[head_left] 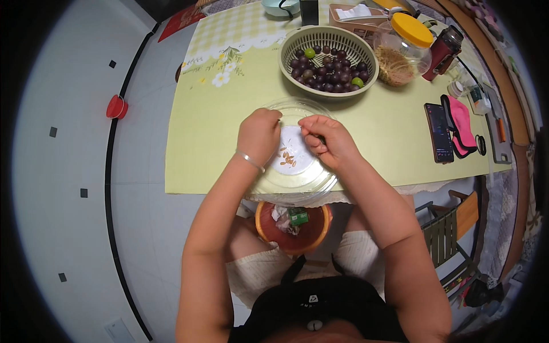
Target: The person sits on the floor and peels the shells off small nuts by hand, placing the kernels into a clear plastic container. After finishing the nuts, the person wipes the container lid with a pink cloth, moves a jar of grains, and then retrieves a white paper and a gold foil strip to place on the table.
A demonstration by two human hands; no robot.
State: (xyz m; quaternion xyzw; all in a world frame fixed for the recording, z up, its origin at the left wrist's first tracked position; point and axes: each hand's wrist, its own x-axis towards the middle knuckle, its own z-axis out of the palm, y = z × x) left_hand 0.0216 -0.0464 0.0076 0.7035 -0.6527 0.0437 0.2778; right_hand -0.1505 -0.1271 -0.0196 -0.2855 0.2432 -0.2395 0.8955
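Observation:
A round clear plastic dish (313, 186) lies at the near edge of the table, with a white disc (297, 140) at its middle. On that disc is a small heap of brown, seed-like bits (287, 159). Above the dish's left side, my left hand (259, 134) is closed with its knuckles up. My right hand (331, 140) hovers over the right side, thumb and forefinger pinched and the other fingers curled around something dark. What either hand pinches is too small or hidden to name. The two hands are a short way apart.
Beyond the dish stands a colander (284, 64) of dark grapes (331, 74). A yellow-lidded jar (400, 57) and a dark red flask (443, 52) are at the far right. A phone (439, 134) lies beside a pink-and-black cloth item (459, 120). Below the edge sits a waste bin (262, 228).

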